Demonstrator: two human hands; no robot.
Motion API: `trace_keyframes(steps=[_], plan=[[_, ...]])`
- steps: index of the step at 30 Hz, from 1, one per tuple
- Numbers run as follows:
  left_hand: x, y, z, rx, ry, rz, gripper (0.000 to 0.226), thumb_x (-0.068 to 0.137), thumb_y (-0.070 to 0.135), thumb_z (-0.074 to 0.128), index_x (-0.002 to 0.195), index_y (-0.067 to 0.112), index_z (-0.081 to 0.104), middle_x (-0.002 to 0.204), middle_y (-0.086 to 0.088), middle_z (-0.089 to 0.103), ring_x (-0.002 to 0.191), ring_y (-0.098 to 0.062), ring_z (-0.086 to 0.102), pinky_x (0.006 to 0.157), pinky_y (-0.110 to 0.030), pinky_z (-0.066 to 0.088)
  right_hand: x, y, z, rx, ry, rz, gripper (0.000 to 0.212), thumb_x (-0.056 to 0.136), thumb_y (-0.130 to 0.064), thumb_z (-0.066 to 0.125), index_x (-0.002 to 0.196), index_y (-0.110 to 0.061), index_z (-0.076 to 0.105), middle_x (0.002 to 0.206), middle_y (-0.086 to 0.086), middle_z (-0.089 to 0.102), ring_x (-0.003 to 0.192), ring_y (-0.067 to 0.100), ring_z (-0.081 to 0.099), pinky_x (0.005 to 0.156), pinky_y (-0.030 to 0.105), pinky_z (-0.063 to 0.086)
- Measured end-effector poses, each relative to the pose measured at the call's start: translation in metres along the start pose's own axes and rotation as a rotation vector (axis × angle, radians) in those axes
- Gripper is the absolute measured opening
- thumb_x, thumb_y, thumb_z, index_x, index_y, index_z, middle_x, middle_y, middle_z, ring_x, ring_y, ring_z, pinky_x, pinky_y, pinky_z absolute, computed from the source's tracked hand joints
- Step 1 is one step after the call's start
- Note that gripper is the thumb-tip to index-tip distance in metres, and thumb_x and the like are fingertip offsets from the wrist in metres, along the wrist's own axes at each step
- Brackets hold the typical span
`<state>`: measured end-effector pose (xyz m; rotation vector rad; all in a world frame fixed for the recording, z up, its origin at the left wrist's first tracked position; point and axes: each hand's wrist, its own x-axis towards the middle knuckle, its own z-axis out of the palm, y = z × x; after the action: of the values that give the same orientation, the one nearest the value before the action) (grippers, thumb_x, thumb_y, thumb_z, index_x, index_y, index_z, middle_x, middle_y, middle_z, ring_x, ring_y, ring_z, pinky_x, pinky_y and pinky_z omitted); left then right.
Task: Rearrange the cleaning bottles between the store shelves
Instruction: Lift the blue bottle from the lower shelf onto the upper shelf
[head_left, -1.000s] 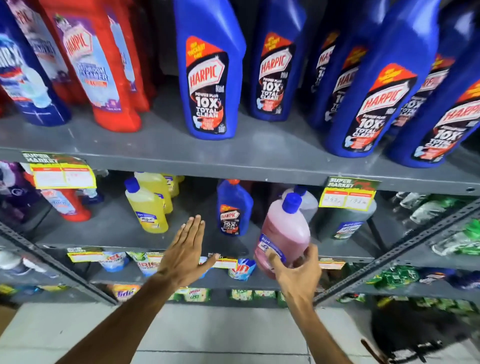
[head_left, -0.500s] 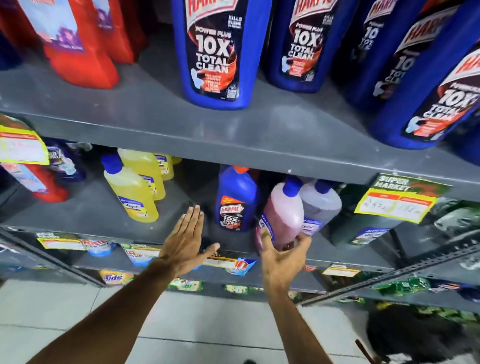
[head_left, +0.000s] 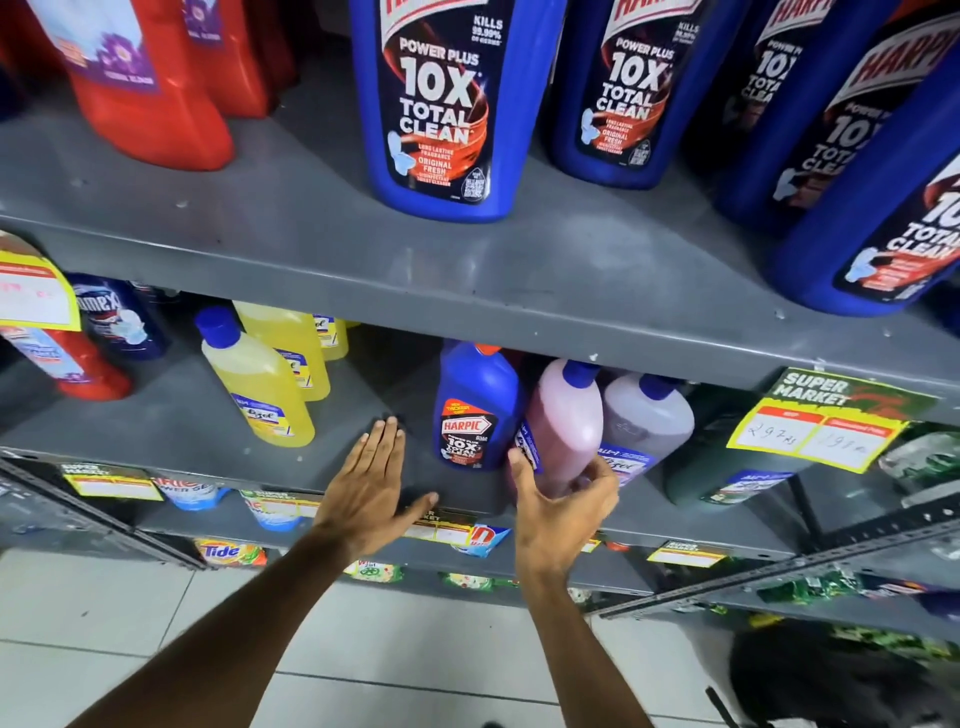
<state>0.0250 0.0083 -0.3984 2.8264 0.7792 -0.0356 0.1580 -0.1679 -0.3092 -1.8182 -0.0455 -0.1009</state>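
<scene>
the pink bottle (head_left: 563, 426) with a blue cap is leaning left on the middle shelf (head_left: 156, 415), between a small blue harpic bottle (head_left: 470, 410) and a pale lilac bottle (head_left: 647, 421).

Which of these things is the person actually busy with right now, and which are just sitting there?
In use:
- pink bottle, gripped by the right hand
- left hand, open, empty
- middle shelf

Just there:
- yellow bottles
- small Harpic bottle
- price tag

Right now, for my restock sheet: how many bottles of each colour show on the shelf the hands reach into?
Yellow bottles: 3
Blue bottles: 2
Red bottle: 1
Pink bottle: 1
Lilac bottle: 1
Dark green bottle: 1
Total: 9
</scene>
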Motion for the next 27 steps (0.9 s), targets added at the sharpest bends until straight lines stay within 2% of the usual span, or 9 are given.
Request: trace_keyframes(steps=[2,4,6,9,12,15,21,24,27], plan=[[0.0,0.002,0.0,-0.008,0.0,0.004,0.114,0.092,0.086,0.009,0.163,-0.003,0.013,0.173,-0.023,0.009,0.162,-0.035,0.011,0.131,-0.044,0.011,-0.009,-0.013,-0.008,0.023,0.063,-0.168,0.092,0.063,-0.024,0.104,0.137,-0.012,0.051,0.133,0.009,0.043,0.117,0.009,0.053,0.098,0.024,0.053],[0.0,0.002,0.001,-0.026,0.024,0.003,0.113,0.094,0.085,0.011,0.162,-0.005,0.017,0.172,-0.023,0.011,0.161,-0.036,0.012,0.131,-0.045,0.012,-0.019,-0.033,-0.014,0.03,0.045,-0.441,0.084,0.073,-0.026,0.098,0.14,-0.009,0.049,0.136,0.003,0.039,0.12,0.017,0.052,0.106,0.019,0.044],[0.001,0.002,0.0,-0.042,0.021,-0.006,0.115,0.091,0.086,0.005,0.163,-0.003,0.009,0.173,-0.02,0.001,0.162,-0.032,0.002,0.132,-0.044,0.006,-0.019,-0.059,-0.011,-0.035,-0.127,-0.628,0.075,0.084,-0.028,0.088,0.142,-0.005,0.047,0.139,0.004,0.041,0.126,0.027,0.051,0.112,0.023,0.041],[0.001,0.003,0.001,-0.031,-0.014,-0.013,0.114,0.088,0.086,0.002,0.164,0.001,-0.005,0.174,-0.017,-0.01,0.162,-0.029,-0.008,0.13,-0.039,-0.006,-0.003,-0.103,0.006,-0.301,-0.377,-0.583,0.067,0.09,-0.025,0.082,0.143,-0.005,0.047,0.142,0.014,0.051,0.133,0.029,0.047,0.116,0.032,0.037],[0.0,0.003,-0.002,-0.04,0.006,-0.01,0.111,0.091,0.082,0.013,0.164,0.0,0.0,0.175,-0.02,-0.002,0.163,-0.031,-0.002,0.129,-0.039,-0.004,0.015,-0.124,0.026,-0.569,-0.569,-0.553,0.064,0.091,-0.028,0.08,0.139,0.001,0.05,0.139,0.023,0.056,0.132,0.039,0.05,0.116,0.038,0.034],[0.0,0.002,-0.002,-0.047,0.021,0.0,0.11,0.092,0.081,0.018,0.164,-0.001,0.004,0.174,-0.021,0.002,0.163,-0.033,0.002,0.13,-0.04,-0.001,0.022,-0.129,0.039,-0.661,-0.705,-0.498,0.063,0.088,-0.026,0.082,0.136,0.001,0.052,0.138,0.023,0.06,0.13,0.041,0.055,0.112,0.043,0.042],[0.0,0.002,0.001,-0.062,0.045,0.014,0.107,0.094,0.077,0.029,0.16,-0.006,0.021,0.17,-0.025,0.02,0.159,-0.039,0.021,0.13,-0.049,0.02,0.028,-0.12,0.047,-0.633,-0.68,-0.46,0.051,0.08,-0.021,0.086,0.121,-0.004,0.061,0.123,0.019,0.07,0.113,0.04,0.065,0.096,0.043,0.052],[-0.001,0.002,-0.002,-0.063,0.035,0.009,0.107,0.095,0.078,0.026,0.161,-0.006,0.019,0.171,-0.025,0.016,0.16,-0.038,0.016,0.131,-0.047,0.015,0.026,-0.112,0.043,-0.564,-0.67,-0.452,0.059,0.076,-0.025,0.092,0.124,-0.008,0.062,0.123,0.013,0.072,0.112,0.036,0.067,0.097,0.041,0.053],[-0.013,0.002,-0.008,-0.038,-0.024,0.01,0.108,0.093,0.079,0.015,0.163,-0.003,0.008,0.172,-0.021,-0.002,0.162,-0.035,0.002,0.133,-0.044,0.004,0.022,-0.107,0.034,-0.558,-0.671,-0.44,0.061,0.074,-0.03,0.094,0.123,-0.008,0.064,0.121,0.011,0.074,0.11,0.033,0.069,0.096,0.038,0.054]])
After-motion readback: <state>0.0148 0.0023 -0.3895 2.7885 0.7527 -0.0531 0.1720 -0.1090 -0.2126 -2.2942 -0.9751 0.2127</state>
